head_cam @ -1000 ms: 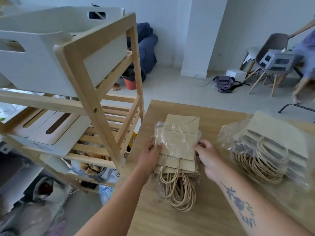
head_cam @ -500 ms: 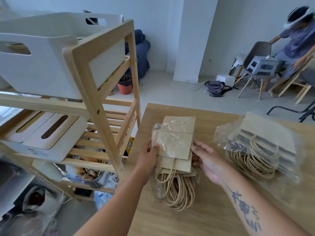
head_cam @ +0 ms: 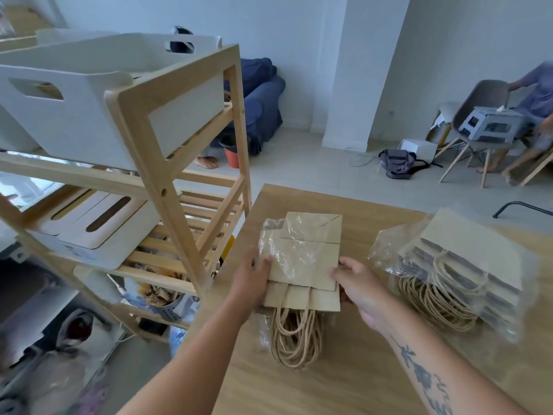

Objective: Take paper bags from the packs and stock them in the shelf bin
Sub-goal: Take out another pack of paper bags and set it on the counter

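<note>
We clasp the pack of paper bags (head_cam: 302,259) on the counter (head_cam: 344,384), left grip (head_cam: 254,280) and right grip (head_cam: 357,287) at its sides.

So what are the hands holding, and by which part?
The pack of paper bags, by its two side edges: the left hand grips the left edge, the right hand the right edge, just above the rope handles.

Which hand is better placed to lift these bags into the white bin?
Left, probably. The left hand grips the paper bag pack at its edge nearest the wooden shelf, where the white bin sits. The right hand holds the far edge and would reach across.
</note>
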Motion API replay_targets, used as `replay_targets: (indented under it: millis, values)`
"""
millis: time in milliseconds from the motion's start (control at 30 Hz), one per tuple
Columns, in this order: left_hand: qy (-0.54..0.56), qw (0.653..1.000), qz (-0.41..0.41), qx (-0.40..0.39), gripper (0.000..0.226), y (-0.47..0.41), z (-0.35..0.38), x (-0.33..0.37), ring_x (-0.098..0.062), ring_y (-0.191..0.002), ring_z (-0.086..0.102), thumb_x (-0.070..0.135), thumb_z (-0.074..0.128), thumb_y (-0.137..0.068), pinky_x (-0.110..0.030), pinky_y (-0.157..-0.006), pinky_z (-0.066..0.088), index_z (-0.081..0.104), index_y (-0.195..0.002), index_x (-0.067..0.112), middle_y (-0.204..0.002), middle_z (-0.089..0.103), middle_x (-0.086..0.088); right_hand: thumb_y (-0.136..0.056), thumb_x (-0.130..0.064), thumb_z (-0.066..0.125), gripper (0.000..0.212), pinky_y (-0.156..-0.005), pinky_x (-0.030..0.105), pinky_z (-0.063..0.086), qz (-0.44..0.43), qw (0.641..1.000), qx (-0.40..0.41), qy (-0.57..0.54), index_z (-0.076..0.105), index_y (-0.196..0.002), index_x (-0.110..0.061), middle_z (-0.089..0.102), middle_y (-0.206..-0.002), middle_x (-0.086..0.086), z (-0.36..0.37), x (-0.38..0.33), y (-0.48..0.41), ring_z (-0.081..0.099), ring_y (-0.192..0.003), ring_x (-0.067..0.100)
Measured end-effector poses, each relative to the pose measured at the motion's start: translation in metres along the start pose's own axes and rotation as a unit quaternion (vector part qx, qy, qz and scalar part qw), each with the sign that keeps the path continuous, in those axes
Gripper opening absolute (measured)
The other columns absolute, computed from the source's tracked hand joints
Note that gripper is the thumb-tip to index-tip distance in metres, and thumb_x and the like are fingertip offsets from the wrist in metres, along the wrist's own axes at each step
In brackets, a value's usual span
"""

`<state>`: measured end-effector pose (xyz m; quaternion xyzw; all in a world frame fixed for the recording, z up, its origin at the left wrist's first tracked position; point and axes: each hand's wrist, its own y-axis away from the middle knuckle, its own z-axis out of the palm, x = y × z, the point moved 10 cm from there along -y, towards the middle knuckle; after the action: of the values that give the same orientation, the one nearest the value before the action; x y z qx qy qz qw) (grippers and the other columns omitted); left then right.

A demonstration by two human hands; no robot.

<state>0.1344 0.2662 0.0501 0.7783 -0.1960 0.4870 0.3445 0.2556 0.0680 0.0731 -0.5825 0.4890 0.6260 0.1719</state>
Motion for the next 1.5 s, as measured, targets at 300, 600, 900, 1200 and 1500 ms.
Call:
replay_targets:
  millis: [300,600,900,1200,1500]
  values:
    - [0.035,0.999,-0.013,0.02,0.054,0.01,-0.002,-0.004,-0.022,-0.115,0.06,0.052,0.049,-0.093,-0.046,-0.099,0.051,0.04,-0.144,0.038,-0.136,0.056,0.003,-0.099,-0.014,0.055,0.037,-0.068,0.021,0.051,-0.041,0.998,-0.028,0.026,0.052,-0.135,-0.025,0.066,-0.103,-0.006,0.007,-0.004,0.007,0.064,-0.091,0.009]
    - [0.025,0.999,0.041,-0.021,0.075,0.041,-0.004,0.003,-0.014,-0.141,0.035,0.064,0.055,-0.088,-0.03,-0.103,0.031,0.029,-0.153,0.037,-0.156,0.033,0.013,-0.099,-0.033,0.049,0.049,-0.106,0.038,0.04,-0.085,0.99,0.053,0.102,0.043,-0.147,-0.023,0.037,-0.144,0.0,0.025,-0.009,0.0,0.038,-0.132,0.022]
    - [0.064,0.996,0.047,-0.046,0.077,0.06,0.001,-0.024,-0.008,-0.137,0.035,0.064,0.067,-0.08,-0.038,-0.113,0.037,0.03,-0.147,0.053,-0.157,0.03,0.018,-0.099,-0.046,0.047,0.054,-0.115,0.038,0.028,-0.065,0.998,-0.008,0.023,0.034,-0.15,-0.034,0.025,-0.158,-0.008,0.034,0.027,0.006,0.027,-0.144,0.015]
    - [0.089,0.995,0.035,-0.015,0.06,0.011,0.001,-0.009,0.005,-0.111,0.051,0.04,0.063,-0.093,-0.025,-0.101,0.039,0.035,-0.146,0.048,-0.129,0.049,0.024,-0.094,-0.051,0.047,0.059,-0.116,0.046,0.032,-0.052,0.999,0.004,0.01,0.036,-0.15,-0.034,0.036,-0.155,-0.009,0.046,0.014,-0.039,0.036,-0.14,0.015]
    - [0.068,0.996,0.048,-0.04,0.077,-0.072,-0.005,0.021,-0.013,-0.135,0.046,0.063,0.063,-0.073,-0.047,-0.112,0.039,0.034,-0.143,0.05,-0.152,0.043,0.013,-0.099,-0.035,0.05,0.049,-0.104,0.037,0.043,-0.055,0.997,0.014,-0.056,0.041,-0.147,-0.031,0.052,-0.14,-0.004,0.062,-0.027,-0.104,0.051,-0.126,0.019]
